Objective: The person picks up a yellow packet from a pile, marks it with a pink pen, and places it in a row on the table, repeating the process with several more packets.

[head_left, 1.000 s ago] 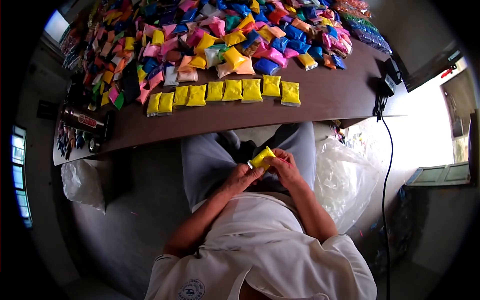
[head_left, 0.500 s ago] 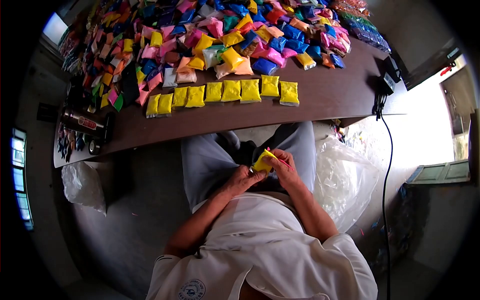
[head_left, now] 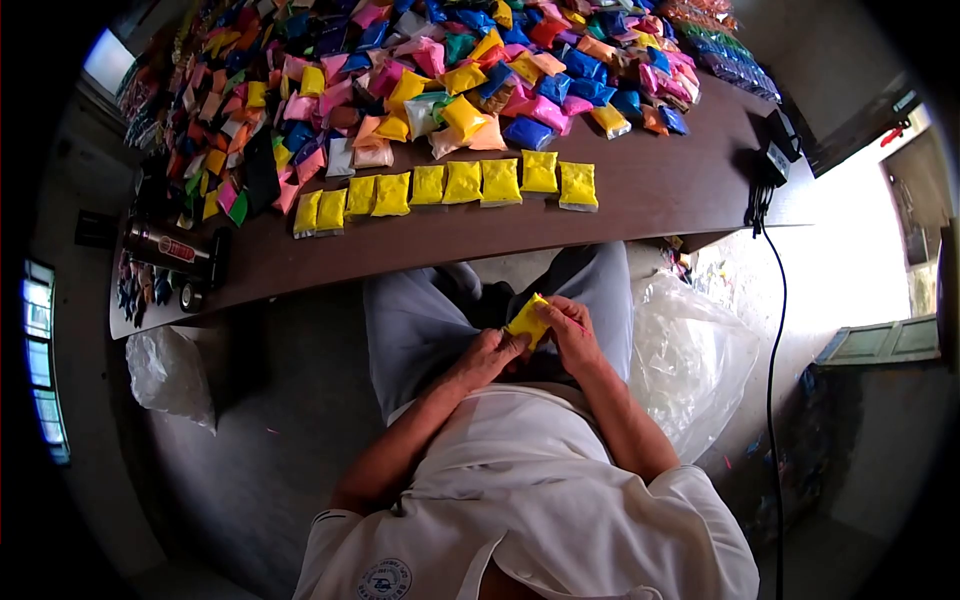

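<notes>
A small yellow packet (head_left: 526,321) is held over my lap, between my two hands. My left hand (head_left: 492,352) grips its lower left end, thumb on top. At its upper right edge, the fingers of my right hand (head_left: 573,338) are closed on the packet. A thin pink item (head_left: 585,331) shows at my right hand's fingers; its kind is too small to make out. On the table ahead lies a row of several yellow packets (head_left: 463,182), side by side near the front edge.
A large heap of colourful packets (head_left: 440,75) covers the back of the brown table (head_left: 670,185). A dark flask (head_left: 165,245) lies at the left, a black adapter (head_left: 775,165) with a cable at the right. Clear plastic bags (head_left: 690,355) sit beside my legs.
My right hand has shifted its fingers along the packet's upper edge, and less of the pink item shows. The packet has turned slightly. The row on the table is unchanged.
</notes>
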`<act>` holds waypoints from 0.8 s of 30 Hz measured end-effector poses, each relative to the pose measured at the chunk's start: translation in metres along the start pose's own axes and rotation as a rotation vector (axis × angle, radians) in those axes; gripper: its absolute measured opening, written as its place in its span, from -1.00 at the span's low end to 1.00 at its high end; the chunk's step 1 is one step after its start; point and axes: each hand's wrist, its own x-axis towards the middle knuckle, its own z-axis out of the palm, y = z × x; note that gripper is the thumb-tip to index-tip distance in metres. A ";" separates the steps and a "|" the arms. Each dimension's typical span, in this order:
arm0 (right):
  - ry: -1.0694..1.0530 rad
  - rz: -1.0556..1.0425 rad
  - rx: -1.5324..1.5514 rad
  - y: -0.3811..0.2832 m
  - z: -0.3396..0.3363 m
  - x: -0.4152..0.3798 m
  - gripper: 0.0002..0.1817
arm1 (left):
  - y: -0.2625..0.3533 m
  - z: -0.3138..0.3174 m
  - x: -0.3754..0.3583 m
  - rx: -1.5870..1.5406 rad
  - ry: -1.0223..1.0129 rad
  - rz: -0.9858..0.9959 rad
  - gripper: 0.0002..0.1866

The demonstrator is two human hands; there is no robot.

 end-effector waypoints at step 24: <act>-0.041 -0.021 0.150 0.016 0.005 0.002 -0.73 | -0.005 -0.005 0.000 -0.088 0.018 -0.083 -0.57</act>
